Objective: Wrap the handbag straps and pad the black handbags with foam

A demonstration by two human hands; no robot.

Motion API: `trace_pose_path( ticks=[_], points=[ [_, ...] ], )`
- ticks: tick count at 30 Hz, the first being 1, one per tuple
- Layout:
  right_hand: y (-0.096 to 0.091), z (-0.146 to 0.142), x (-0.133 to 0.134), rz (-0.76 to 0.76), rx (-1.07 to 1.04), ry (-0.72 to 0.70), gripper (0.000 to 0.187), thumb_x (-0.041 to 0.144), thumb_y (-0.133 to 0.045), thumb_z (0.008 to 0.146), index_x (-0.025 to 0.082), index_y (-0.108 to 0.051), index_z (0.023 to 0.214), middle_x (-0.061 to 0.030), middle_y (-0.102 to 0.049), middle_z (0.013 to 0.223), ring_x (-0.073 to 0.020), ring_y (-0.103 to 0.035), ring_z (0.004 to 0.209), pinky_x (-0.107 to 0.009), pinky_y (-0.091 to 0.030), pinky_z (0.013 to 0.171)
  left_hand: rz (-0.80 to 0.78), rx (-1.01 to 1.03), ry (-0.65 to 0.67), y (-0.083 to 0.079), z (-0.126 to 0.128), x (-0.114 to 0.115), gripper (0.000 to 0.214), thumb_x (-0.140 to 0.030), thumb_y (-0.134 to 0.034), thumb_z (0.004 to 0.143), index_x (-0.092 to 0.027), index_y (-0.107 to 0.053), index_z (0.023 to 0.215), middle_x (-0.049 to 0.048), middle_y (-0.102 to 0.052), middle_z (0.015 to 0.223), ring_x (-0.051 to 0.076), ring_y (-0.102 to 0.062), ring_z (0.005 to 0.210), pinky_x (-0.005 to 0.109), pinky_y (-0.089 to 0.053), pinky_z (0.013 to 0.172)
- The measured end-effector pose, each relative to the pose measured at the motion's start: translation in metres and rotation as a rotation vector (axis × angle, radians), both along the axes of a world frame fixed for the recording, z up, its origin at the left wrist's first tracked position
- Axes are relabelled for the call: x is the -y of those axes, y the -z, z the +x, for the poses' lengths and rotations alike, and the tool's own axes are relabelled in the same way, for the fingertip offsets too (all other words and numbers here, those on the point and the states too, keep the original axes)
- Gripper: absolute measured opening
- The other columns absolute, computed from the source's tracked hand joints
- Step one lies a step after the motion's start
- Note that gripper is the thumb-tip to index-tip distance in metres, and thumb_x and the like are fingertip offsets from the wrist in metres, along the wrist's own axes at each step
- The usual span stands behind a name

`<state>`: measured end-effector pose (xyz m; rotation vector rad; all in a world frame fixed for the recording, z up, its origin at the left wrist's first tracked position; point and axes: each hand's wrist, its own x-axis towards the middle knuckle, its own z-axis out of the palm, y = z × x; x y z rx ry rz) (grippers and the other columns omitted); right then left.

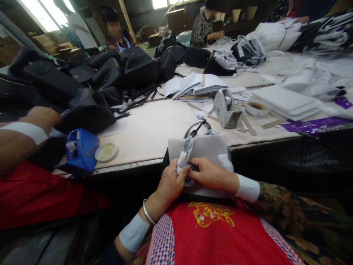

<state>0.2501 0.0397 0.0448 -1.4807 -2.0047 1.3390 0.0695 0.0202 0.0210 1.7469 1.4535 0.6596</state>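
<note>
At the table's front edge a black bag (165, 160) rests against my lap, with a white foam sheet (211, 145) over its front. A strap wrapped in clear plastic (188, 144) loops up from the bag and down between my hands. My left hand (171, 179) is closed on the wrapped strap, thumb pressed near its lower coil. From the other side, my right hand (211, 172) pinches the same coil, fingertips almost touching the left thumb. A small white wrapped piece (225, 162) shows beside the right hand. Fingers partly hide the coil.
Black bags (104, 73) are heaped at the left. A blue tape dispenser (81, 149), a round tub (106, 152), a grey tape dispenser (226, 108), a tape roll (257, 107) and foam sheets (286, 99) sit on the table (149, 129). A co-worker's arm (24, 136) reaches in at left.
</note>
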Motion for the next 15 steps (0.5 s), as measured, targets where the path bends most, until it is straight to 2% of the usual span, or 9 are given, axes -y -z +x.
trace_pose_path(
  ticks=[5,7,9,11,13,15],
  points=[
    [0.003,-0.004,0.001,-0.101,-0.104,0.091,0.019,0.016,-0.058,0.079,0.014,-0.074,0.089,-0.0045,-0.076,0.082,-0.0177,-0.066,0.072,-0.024,-0.046,0.062,0.02,-0.121,0.004,0.007,0.001,0.001,0.03,-0.043,-0.043,0.099,-0.017,-0.056,0.106,0.0098,-0.07,0.089,0.025,-0.068,0.08,0.034,-0.049,0.07],
    [0.002,-0.006,0.002,-0.076,-0.075,0.055,0.018,0.016,-0.058,0.08,0.014,-0.074,0.088,-0.0051,-0.076,0.083,-0.0184,-0.067,0.073,-0.026,-0.048,0.065,0.014,-0.126,-0.007,0.009,-0.001,0.003,0.03,-0.044,-0.042,0.099,-0.018,-0.055,0.106,0.0098,-0.071,0.088,0.025,-0.069,0.079,0.034,-0.049,0.068],
    [-0.004,-0.005,0.004,0.032,-0.009,0.001,0.017,0.018,-0.059,0.082,0.014,-0.074,0.09,-0.0074,-0.076,0.087,-0.0202,-0.068,0.078,-0.029,-0.05,0.071,0.011,-0.104,-0.036,0.011,-0.005,0.003,0.032,-0.045,-0.041,0.099,-0.018,-0.055,0.107,0.0092,-0.071,0.086,0.025,-0.07,0.078,0.033,-0.05,0.067],
    [-0.015,0.001,0.006,0.209,0.004,0.016,0.023,0.021,-0.059,0.086,0.014,-0.073,0.103,-0.0101,-0.075,0.097,-0.0217,-0.068,0.087,-0.032,-0.052,0.079,0.051,-0.104,-0.066,0.011,-0.009,0.002,0.032,-0.045,-0.042,0.099,-0.018,-0.056,0.109,0.0097,-0.071,0.09,0.026,-0.07,0.082,0.035,-0.052,0.071],
    [-0.027,0.015,0.005,0.401,-0.027,0.129,0.029,0.025,-0.059,0.089,0.015,-0.069,0.113,-0.0114,-0.073,0.106,-0.0211,-0.068,0.091,-0.033,-0.053,0.082,0.155,-0.138,-0.091,0.01,-0.015,0.0,0.033,-0.045,-0.046,0.098,-0.018,-0.057,0.113,0.0117,-0.069,0.1,0.027,-0.068,0.093,0.039,-0.054,0.081],
    [-0.034,0.037,0.002,0.543,-0.038,0.297,0.028,0.029,-0.058,0.091,0.016,-0.068,0.114,-0.011,-0.072,0.109,-0.0199,-0.068,0.088,-0.033,-0.055,0.08,0.277,-0.17,-0.12,0.008,-0.023,-0.003,0.036,-0.045,-0.052,0.095,-0.017,-0.058,0.117,0.014,-0.066,0.108,0.028,-0.065,0.1,0.042,-0.053,0.089]
  ],
)
